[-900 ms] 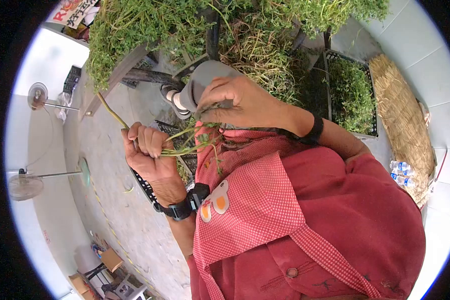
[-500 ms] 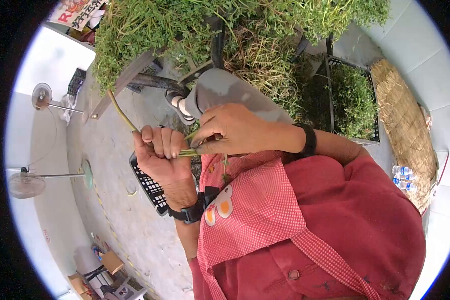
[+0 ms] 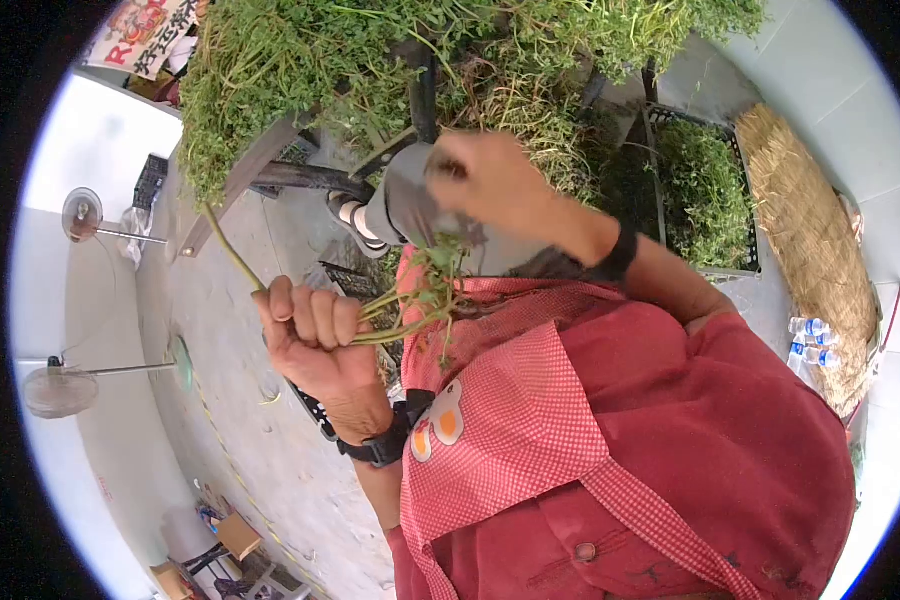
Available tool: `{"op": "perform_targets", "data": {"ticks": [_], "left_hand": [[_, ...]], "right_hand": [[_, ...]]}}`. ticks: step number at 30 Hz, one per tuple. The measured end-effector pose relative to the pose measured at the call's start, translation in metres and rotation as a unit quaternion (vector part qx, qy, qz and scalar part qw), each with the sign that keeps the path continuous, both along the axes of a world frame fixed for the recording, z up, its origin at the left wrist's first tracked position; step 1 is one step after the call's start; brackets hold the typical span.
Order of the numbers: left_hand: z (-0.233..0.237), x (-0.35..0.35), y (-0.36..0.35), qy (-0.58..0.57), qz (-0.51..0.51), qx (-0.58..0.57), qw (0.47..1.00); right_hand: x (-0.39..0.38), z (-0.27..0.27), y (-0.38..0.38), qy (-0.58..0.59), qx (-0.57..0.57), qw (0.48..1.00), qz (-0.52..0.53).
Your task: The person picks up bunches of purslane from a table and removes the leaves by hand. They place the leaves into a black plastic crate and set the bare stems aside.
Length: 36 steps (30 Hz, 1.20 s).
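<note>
left hand (image 3: 320, 335) grips stems (image 3: 395, 334) inside curled fingers. right hand (image 3: 492, 180), blurred, seems half curled; far right, a crate (image 3: 727, 273) holds greens (image 3: 708, 190).

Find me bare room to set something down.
The floor between the yellow line and the left hand is mostly bare, with a few scraps. It's crowded on the table, heaped with greens, and where the filled crate sits beside the straw roll.
</note>
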State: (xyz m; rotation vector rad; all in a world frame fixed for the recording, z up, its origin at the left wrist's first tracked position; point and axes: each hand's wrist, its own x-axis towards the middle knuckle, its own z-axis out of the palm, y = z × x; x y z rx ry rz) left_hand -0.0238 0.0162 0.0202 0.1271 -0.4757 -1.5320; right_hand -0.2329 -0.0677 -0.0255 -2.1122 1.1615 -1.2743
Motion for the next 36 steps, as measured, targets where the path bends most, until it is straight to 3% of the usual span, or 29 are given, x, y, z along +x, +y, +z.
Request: {"op": "perform_targets", "data": {"ticks": [1, 2, 3, 4, 6, 8, 10, 12, 14, 18, 20, 21, 23, 24, 26, 27, 28, 30, 32, 34, 35, 36], "left_hand": [[0.001, 0.002, 0.000, 0.032, -0.031, -0.006, 0.999], [0.001, 0.003, 0.001, 0.031, -0.032, 0.001, 0.999], [0.001, 0.003, 0.000, 0.064, -0.064, -0.009, 0.996], [0.001, 0.003, -0.002, 0.097, -0.098, -0.021, 0.990], [-0.001, 0.004, -0.005, 0.101, -0.112, -0.018, 0.989], [-0.002, 0.004, -0.005, 0.103, -0.119, -0.011, 0.987], [0.000, 0.003, -0.005, 0.095, -0.118, -0.007, 0.989], [0.000, 0.004, -0.006, 0.093, -0.116, -0.004, 0.989], [0.000, 0.003, -0.007, 0.092, -0.116, -0.006, 0.989], [0.002, 0.000, -0.005, 0.063, -0.102, -0.004, 0.993], [0.001, -0.004, -0.005, 0.049, -0.092, -0.002, 0.995], [0.000, -0.006, -0.004, 0.044, -0.089, 0.009, 0.995], [0.002, -0.006, -0.004, 0.039, -0.087, 0.015, 0.995], [0.006, -0.003, -0.002, 0.052, -0.096, -0.005, 0.994], [0.007, 0.001, -0.003, 0.068, -0.101, -0.025, 0.992], [0.006, 0.003, -0.003, 0.079, -0.103, -0.023, 0.991], [0.007, 0.006, -0.003, 0.087, -0.107, -0.022, 0.990], [0.005, 0.005, -0.007, 0.094, -0.116, -0.027, 0.988], [0.004, 0.004, -0.006, 0.086, -0.108, -0.014, 0.990], [0.003, 0.005, -0.006, 0.078, -0.107, -0.014, 0.991], [0.003, 0.005, -0.006, 0.069, -0.108, -0.014, 0.992], [0.003, 0.005, -0.005, 0.068, -0.106, -0.014, 0.992]], "right_hand": [[-0.008, 0.004, -0.004, 0.000, 0.006, 1.000, -0.001], [-0.015, 0.011, -0.006, -0.146, 0.159, 0.973, 0.086], [-0.020, 0.017, -0.007, -0.286, 0.300, 0.895, 0.166], [-0.022, 0.018, -0.006, -0.288, 0.301, 0.894, 0.162], [-0.026, 0.021, -0.006, -0.268, 0.411, 0.819, 0.297], [-0.021, 0.027, 0.003, -0.239, 0.412, 0.819, 0.321], [-0.011, 0.040, 0.010, 0.008, 0.184, 0.912, 0.367], [0.000, 0.026, 0.011, -0.028, 0.159, 0.903, 0.399], [0.003, 0.032, 0.021, 0.061, 0.130, 0.900, 0.411], [0.010, 0.029, 0.028, 0.072, 0.101, 0.915, 0.384], [0.014, 0.035, 0.032, 0.153, 0.106, 0.962, 0.200], [0.017, 0.028, 0.028, 0.152, 0.107, 0.962, 0.200], [0.018, 0.010, 0.007, 0.053, -0.028, 0.996, 0.058], [0.013, 0.011, -0.001, 0.053, -0.030, 0.996, 0.057], [-0.004, 0.014, -0.016, -0.138, 0.167, 0.974, 0.069], [-0.014, 0.020, -0.018, -0.212, 0.318, 0.911, 0.151], [-0.017, 0.023, -0.013, -0.214, 0.320, 0.911, 0.150], [-0.021, 0.034, -0.007, -0.340, 0.466, 0.765, 0.288], [-0.021, 0.026, -0.005, -0.312, 0.444, 0.768, 0.339], [-0.013, 0.041, 0.011, -0.068, 0.343, 0.873, 0.340], [-0.006, 0.023, 0.007, -0.034, 0.216, 0.892, 0.396], [-0.004, 0.021, 0.010, -0.035, 0.215, 0.892, 0.397]]}}
